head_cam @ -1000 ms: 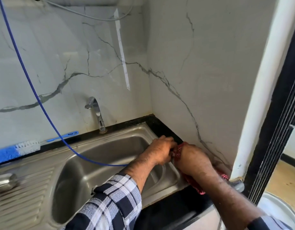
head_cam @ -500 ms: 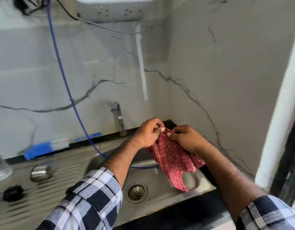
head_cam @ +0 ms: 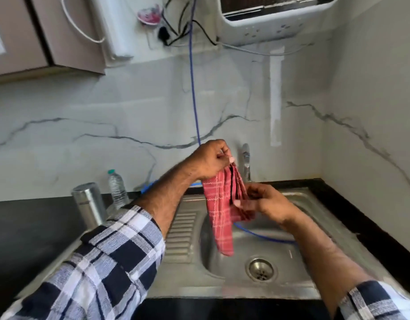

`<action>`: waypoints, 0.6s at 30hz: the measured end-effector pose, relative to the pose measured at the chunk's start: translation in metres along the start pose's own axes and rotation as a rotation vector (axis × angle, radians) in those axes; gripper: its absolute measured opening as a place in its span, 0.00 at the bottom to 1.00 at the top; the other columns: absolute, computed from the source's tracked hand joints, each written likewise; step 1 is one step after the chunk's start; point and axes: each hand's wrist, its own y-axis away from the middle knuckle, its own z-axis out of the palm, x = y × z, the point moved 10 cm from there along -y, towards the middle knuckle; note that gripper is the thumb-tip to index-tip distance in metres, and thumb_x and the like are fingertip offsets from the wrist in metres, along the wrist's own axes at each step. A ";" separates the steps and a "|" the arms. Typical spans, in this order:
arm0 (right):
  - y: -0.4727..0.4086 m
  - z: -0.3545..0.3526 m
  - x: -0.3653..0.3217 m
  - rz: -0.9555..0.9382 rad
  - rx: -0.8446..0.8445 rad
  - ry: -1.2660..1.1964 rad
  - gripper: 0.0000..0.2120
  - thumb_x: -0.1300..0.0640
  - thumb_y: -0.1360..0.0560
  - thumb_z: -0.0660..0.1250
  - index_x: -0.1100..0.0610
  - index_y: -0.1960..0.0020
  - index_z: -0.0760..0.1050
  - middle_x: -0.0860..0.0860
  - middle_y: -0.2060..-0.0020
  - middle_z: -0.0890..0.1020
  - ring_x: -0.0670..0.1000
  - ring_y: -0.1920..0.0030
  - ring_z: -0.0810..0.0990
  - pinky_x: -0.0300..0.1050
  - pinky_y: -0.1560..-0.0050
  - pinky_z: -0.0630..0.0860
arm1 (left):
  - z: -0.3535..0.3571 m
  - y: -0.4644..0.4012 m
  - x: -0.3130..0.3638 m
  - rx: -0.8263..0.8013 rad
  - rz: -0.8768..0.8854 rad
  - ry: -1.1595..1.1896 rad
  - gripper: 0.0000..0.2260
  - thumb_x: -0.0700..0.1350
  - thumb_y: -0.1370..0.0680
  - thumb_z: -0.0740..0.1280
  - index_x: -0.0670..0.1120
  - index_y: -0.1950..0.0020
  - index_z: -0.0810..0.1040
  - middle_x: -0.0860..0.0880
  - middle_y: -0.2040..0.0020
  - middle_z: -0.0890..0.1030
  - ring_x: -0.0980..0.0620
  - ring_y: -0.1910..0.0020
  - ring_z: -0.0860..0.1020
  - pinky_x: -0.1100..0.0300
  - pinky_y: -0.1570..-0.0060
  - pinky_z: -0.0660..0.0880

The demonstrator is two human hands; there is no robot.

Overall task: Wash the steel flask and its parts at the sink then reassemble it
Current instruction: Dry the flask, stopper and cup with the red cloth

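Far off at nine o'clock from the hands stands the steel flask [head_cam: 89, 205], upright on the dark table [head_cam: 33, 227], its long axis vertical and its mouth up as far as I can tell. A clear plastic bottle [head_cam: 117, 190] stands just beside it at two o'clock. I can't make out the flask's other parts from here.

Next comes the left hand [head_cam: 211, 159], raised over the basin's left rim. Its fingers [head_cam: 224, 155] are curled and pinch the top edge of a red checked cloth [head_cam: 219, 211], which hangs straight down from them, its long axis vertical and its lower corner dangling over the sink [head_cam: 298, 288], above the drain [head_cam: 261, 269].

Lower, at four o'clock from the left hand, the right hand [head_cam: 265, 202] holds the cloth's folded middle, thumb and fingertips nipping the bunched layers. A blue hose [head_cam: 193, 93] drops down the wall behind the left hand and curls into the basin. The tap [head_cam: 245, 161] rises at twelve o'clock from the right hand.

What matters for the next move, I'd say: both hands are busy with the cloth and the flask lies well apart to the left. The left hand is the nearer one, so it would have to let go and reach toward nine o'clock, taking the flask round its upright side.
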 end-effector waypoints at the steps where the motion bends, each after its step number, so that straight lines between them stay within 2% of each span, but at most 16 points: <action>1: -0.004 0.015 -0.005 -0.052 0.009 -0.032 0.18 0.65 0.27 0.78 0.63 0.38 0.81 0.58 0.49 0.88 0.55 0.51 0.88 0.46 0.49 0.83 | -0.005 0.003 0.001 -0.011 0.004 -0.024 0.04 0.43 0.20 0.75 0.45 0.51 0.81 0.49 0.56 0.84 0.52 0.57 0.81 0.57 0.54 0.79; 4: -0.007 0.024 -0.011 -0.143 0.203 -0.137 0.22 0.67 0.29 0.79 0.65 0.38 0.74 0.56 0.55 0.87 0.50 0.56 0.87 0.39 0.54 0.82 | -0.010 0.007 -0.005 -0.054 -0.055 -0.017 0.08 0.47 0.22 0.77 0.46 0.50 0.81 0.49 0.56 0.85 0.50 0.58 0.83 0.54 0.55 0.81; 7: -0.008 0.021 -0.015 -0.245 0.350 -0.136 0.13 0.67 0.26 0.77 0.64 0.46 0.76 0.55 0.59 0.84 0.48 0.59 0.83 0.37 0.56 0.80 | -0.009 0.013 -0.018 -0.089 -0.114 -0.013 0.11 0.50 0.23 0.78 0.45 0.48 0.81 0.49 0.61 0.82 0.54 0.65 0.78 0.60 0.64 0.75; 8: -0.008 0.025 -0.018 -0.263 0.331 -0.145 0.09 0.63 0.25 0.77 0.65 0.48 0.79 0.56 0.59 0.84 0.49 0.59 0.82 0.37 0.56 0.79 | -0.007 0.015 -0.021 -0.101 -0.126 -0.013 0.12 0.50 0.22 0.78 0.44 0.48 0.81 0.49 0.60 0.82 0.54 0.65 0.78 0.60 0.64 0.75; 10: -0.012 0.034 -0.018 -0.240 0.257 -0.184 0.12 0.56 0.24 0.76 0.64 0.49 0.83 0.58 0.56 0.85 0.52 0.56 0.82 0.41 0.55 0.80 | -0.002 0.018 -0.028 -0.104 -0.154 -0.018 0.13 0.52 0.22 0.77 0.43 0.47 0.83 0.48 0.57 0.85 0.51 0.60 0.82 0.57 0.58 0.79; 12: -0.017 0.038 -0.013 -0.206 0.229 -0.200 0.13 0.56 0.26 0.77 0.66 0.48 0.84 0.59 0.55 0.87 0.53 0.56 0.84 0.44 0.54 0.81 | 0.001 0.020 -0.034 -0.092 -0.180 -0.039 0.16 0.56 0.21 0.75 0.43 0.48 0.84 0.46 0.53 0.86 0.47 0.52 0.85 0.53 0.51 0.81; 14: -0.022 0.036 -0.009 -0.198 0.242 -0.188 0.10 0.61 0.24 0.76 0.68 0.49 0.81 0.59 0.57 0.86 0.52 0.59 0.85 0.44 0.56 0.81 | 0.001 0.023 -0.043 -0.105 -0.225 -0.031 0.23 0.64 0.21 0.71 0.43 0.50 0.84 0.46 0.55 0.87 0.47 0.55 0.86 0.53 0.53 0.82; 16: -0.025 0.037 -0.007 -0.186 0.251 -0.196 0.07 0.63 0.19 0.71 0.68 0.49 0.78 0.58 0.59 0.84 0.50 0.62 0.83 0.43 0.60 0.82 | 0.004 0.028 -0.051 -0.175 -0.276 0.031 0.34 0.73 0.26 0.69 0.40 0.50 0.84 0.46 0.58 0.86 0.49 0.61 0.83 0.53 0.56 0.81; 18: -0.029 0.040 -0.009 -0.190 0.244 -0.182 0.11 0.60 0.16 0.67 0.70 0.46 0.74 0.60 0.58 0.83 0.52 0.62 0.82 0.44 0.63 0.81 | 0.010 0.034 -0.057 -0.295 -0.289 0.084 0.36 0.73 0.30 0.72 0.39 0.48 0.84 0.43 0.57 0.86 0.49 0.60 0.83 0.53 0.55 0.81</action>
